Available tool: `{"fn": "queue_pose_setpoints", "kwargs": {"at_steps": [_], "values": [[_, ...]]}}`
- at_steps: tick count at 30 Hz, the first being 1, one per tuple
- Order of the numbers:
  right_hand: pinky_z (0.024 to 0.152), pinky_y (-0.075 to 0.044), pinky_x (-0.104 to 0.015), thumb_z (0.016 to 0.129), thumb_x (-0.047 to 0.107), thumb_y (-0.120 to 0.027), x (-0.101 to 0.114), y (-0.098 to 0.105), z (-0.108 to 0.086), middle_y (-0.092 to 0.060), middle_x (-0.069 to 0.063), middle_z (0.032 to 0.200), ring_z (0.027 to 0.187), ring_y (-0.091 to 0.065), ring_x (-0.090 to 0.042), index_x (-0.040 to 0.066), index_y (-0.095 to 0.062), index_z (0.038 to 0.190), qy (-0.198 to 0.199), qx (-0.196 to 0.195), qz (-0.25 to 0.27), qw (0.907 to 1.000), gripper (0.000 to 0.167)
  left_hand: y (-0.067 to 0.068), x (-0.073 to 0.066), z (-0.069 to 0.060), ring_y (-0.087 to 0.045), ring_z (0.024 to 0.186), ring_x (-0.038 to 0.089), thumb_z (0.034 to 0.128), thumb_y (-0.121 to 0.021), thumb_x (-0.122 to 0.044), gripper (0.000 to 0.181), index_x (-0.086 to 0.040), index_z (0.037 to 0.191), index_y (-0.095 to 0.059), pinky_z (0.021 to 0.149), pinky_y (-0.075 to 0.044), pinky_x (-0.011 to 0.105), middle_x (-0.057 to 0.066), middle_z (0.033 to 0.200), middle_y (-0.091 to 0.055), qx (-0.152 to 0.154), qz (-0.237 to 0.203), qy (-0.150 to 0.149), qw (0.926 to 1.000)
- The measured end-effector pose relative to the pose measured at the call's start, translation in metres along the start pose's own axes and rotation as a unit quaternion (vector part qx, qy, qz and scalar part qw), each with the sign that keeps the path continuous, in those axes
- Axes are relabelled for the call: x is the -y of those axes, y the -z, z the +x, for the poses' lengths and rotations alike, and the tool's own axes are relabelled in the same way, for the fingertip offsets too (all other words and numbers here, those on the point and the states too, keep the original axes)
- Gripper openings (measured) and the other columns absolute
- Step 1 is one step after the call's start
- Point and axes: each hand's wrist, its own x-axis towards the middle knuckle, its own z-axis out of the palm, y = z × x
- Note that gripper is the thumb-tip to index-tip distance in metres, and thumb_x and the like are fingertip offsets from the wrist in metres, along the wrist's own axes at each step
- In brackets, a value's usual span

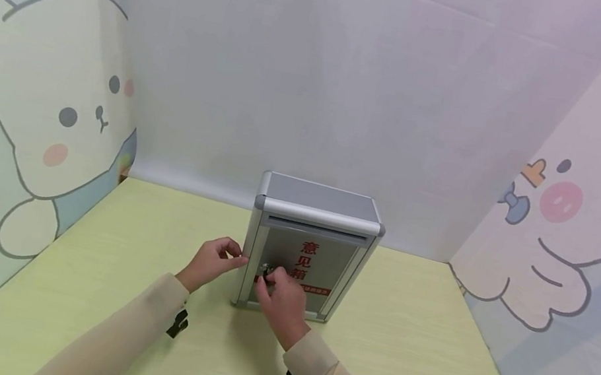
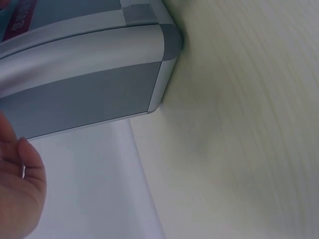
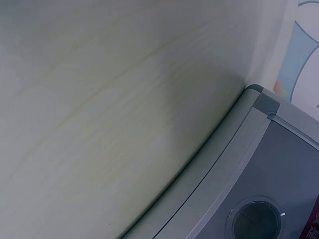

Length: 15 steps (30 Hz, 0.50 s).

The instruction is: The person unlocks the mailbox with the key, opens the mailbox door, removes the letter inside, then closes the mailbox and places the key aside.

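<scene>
A grey metal box with silver edges, a top slot and red lettering stands upright. My right hand pinches a small dark piece at the silver lock on the left of the front panel; its exact shape is too small to tell. My left hand has bent, relaxed fingers, their tips at the box's left edge. In the left wrist view that hand is beside the box's side wall. The right wrist view shows the box's front with a round window, but not the hand.
The box stands on a pale yellow wood-grain table, near its back edge. A plain white curtain hangs behind. Printed panels stand at the sides, a rabbit on the left and a white chick on the right.
</scene>
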Motion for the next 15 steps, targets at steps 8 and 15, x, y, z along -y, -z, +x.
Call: {"fn": "queue_pose_setpoints", "kwargs": {"at_steps": [8, 15], "values": [[0.048, -0.033, -0.021, 0.089, 0.008, -0.062, 0.0014, 0.0007, 0.0002, -0.043, 0.005, 0.061, 0.054, -0.036, -0.004, 0.009, -0.046, 0.074, -0.024, 0.012, 0.045, 0.9986, 0.022, 0.0001, -0.0010, 0.0003, -0.048, 0.066, 0.014, 0.0865, -0.071, -0.014, 0.019, 0.002, 0.091, -0.061, 0.057, -0.041, 0.026, 0.001, 0.080, -0.059, 0.003, -0.004, 0.004, 1.0000], [0.049, -0.036, -0.022, 0.089, 0.007, -0.060, 0.0001, -0.0028, -0.0031, -0.047, 0.002, 0.064, 0.054, -0.036, -0.004, 0.008, -0.046, 0.075, -0.035, 0.013, 0.081, 0.9960, 0.020, -0.0007, 0.0021, -0.0005, -0.049, 0.065, 0.014, 0.0869, -0.070, -0.014, 0.019, 0.001, 0.091, -0.061, 0.057, -0.043, 0.026, 0.001, 0.081, -0.059, 0.003, -0.007, 0.006, 1.0000]]}}
